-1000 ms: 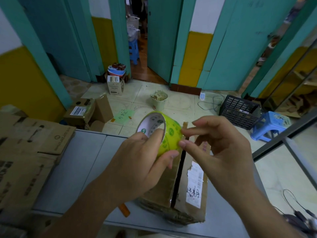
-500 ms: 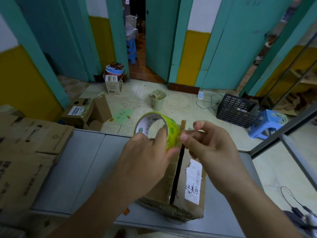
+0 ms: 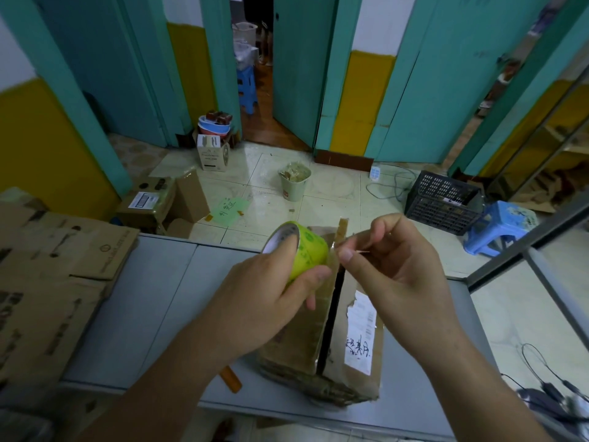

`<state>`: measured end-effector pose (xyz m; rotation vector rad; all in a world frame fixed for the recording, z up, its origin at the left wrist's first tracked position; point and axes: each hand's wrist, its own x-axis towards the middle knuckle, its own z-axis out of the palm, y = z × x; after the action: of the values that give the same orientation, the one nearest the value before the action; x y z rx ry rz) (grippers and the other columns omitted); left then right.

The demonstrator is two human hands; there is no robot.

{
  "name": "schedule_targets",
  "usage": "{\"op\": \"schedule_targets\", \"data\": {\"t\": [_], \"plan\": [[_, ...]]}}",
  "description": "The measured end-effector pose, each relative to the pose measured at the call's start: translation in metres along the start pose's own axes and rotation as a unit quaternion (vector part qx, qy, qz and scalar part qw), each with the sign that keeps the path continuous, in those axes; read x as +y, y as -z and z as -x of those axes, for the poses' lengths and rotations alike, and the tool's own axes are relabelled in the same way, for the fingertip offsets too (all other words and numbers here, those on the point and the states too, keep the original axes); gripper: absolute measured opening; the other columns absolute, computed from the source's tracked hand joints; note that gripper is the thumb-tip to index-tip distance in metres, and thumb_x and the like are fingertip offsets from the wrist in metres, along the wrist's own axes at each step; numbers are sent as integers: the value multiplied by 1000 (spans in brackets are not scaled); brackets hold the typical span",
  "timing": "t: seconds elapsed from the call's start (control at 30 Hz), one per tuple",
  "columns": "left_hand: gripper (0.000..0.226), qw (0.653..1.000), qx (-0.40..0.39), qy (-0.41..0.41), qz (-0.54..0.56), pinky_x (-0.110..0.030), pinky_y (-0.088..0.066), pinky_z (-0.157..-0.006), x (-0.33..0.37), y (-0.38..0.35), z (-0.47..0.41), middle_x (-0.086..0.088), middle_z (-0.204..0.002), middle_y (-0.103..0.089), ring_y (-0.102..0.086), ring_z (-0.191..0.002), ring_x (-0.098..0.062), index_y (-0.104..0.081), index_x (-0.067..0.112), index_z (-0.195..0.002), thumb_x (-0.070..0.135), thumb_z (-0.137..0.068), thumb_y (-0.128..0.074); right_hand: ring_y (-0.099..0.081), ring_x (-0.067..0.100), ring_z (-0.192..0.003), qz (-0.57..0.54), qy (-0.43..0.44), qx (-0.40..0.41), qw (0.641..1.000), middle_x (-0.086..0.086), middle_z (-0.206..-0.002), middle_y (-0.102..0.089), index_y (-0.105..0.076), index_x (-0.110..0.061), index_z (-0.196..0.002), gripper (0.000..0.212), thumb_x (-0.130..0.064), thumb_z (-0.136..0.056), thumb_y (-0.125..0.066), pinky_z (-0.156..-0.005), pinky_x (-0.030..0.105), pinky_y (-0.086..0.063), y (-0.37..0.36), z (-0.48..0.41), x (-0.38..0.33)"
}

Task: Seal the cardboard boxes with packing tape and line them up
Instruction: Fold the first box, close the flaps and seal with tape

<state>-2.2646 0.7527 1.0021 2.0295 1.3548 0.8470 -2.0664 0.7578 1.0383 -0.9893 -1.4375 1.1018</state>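
My left hand (image 3: pixel 271 295) grips a roll of yellow-green packing tape (image 3: pixel 302 253), held above a worn cardboard box (image 3: pixel 350 346). My right hand (image 3: pixel 392 266) pinches the loose end of the tape between thumb and forefinger, just right of the roll. The box lies on the grey table (image 3: pixel 143 314) with its two top flaps folded down and a dark open gap along the middle. A torn white label with handwriting sticks to the right flap.
Flattened cardboard boxes (image 3: pixel 47 282) are stacked at the table's left. On the floor beyond stand open boxes (image 3: pixel 156 202), a waste bin (image 3: pixel 294 183), a black crate (image 3: pixel 443 202) and a blue stool (image 3: pixel 500 228). Cables (image 3: pixel 541 387) lie at lower right.
The roll has tilted and dropped closer to the box's far end. My right fingers have drawn slightly away from the roll, pinching the tape end.
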Motion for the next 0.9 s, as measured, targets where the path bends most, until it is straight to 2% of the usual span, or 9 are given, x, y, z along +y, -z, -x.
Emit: {"op": "schedule_targets", "data": {"t": [0.1, 0.27, 0.37, 0.43, 0.5, 0.63, 0.7, 0.8, 0.9], "plan": [[37, 998, -24, 11, 63, -47, -60, -79, -3, -3, 1, 10, -92, -77, -75, -85, -9, -51, 33, -124, 63, -103, -51, -69, 33, -88, -44, -22, 0, 999, 8, -89, -69, -48, -12, -98, 33, 9, -89, -72, -85, 36, -60, 0, -2, 1], [39, 975, -84, -9, 204, -39, -61, -91, -7, -9, 2, 6, -121, -73, -74, -108, -18, -51, 36, -140, 38, -104, -66, -68, 27, -80, -41, -42, 3, 998, 7, -91, -67, -48, -13, -107, 48, 18, -83, -74, -84, 47, -61, 3, -8, 1], [26, 995, -27, -4, 96, -47, -62, -76, -11, -17, 3, 6, -97, -78, -76, -83, -18, -59, 32, -122, 52, -105, -56, -65, 25, -75, -25, -50, 23, 998, 7, -88, -69, -52, -14, -108, 47, 17, -82, -76, -76, 39, -60, 5, -13, 2], [29, 999, 35, -29, -28, -41, -58, -63, -12, -23, 4, 7, -77, -72, -68, -64, -12, -57, 32, -104, 58, -105, -46, -62, 22, -71, -21, -53, 28, 998, 6, -84, -70, -53, -14, -108, 45, 16, -84, -76, -67, 31, -55, 4, -15, 6], [34, 990, 74, -41, -115, -35, -51, -55, -8, -29, 2, 10, -67, -61, -56, -55, -9, -57, 30, -106, 59, -104, -39, -61, 21, -69, -29, -56, 30, 998, 9, -84, -69, -54, -13, -109, 43, 17, -85, -74, -66, 32, -56, 3, -15, 9], [40, 974, 100, -21, -203, -30, -37, -52, -2, -33, -1, 12, -66, -46, -46, -54, -15, -60, 18, -122, 50, -106, -42, -62, 33, -76, -69, -78, 31, 994, 12, -83, -68, -59, -10, -108, 41, 20, -83, -73, -85, 59, -62, 0, -16, 14], [39, 969, 103, -22, -222, -29, -36, -52, 1, -33, 0, 11, -64, -51, -48, -54, -18, -60, 18, -120, 49, -108, -39, -63, 35, -78, -116, -103, 37, 987, 11, -81, -68, -60, -7, -108, 39, 21, -83, -71, -79, 52, -65, 1, -20, 14], [48, 970, 58, 11, -236, -33, -46, -56, 3, -31, -2, 9, -71, -66, -59, -60, -18, -54, 22, -124, 56, -107, -24, -69, 29, -76, -161, -126, 37, 978, 11, -80, -69, -60, -4, -107, 36, 21, -83, -70, -75, 40, -64, 2, -24, 14], [51, 963, 23, 44, -264, -33, -50, -58, -2, -30, -8, 11, -70, -62, -63, -62, -14, -38, 25, -127, 61, -103, -12, -71, 25, -73, -166, -129, 28, 977, 10, -79, -69, -61, -2, -104, 32, 21, -84, -69, -75, 38, -64, 0, -25, 15]]}}
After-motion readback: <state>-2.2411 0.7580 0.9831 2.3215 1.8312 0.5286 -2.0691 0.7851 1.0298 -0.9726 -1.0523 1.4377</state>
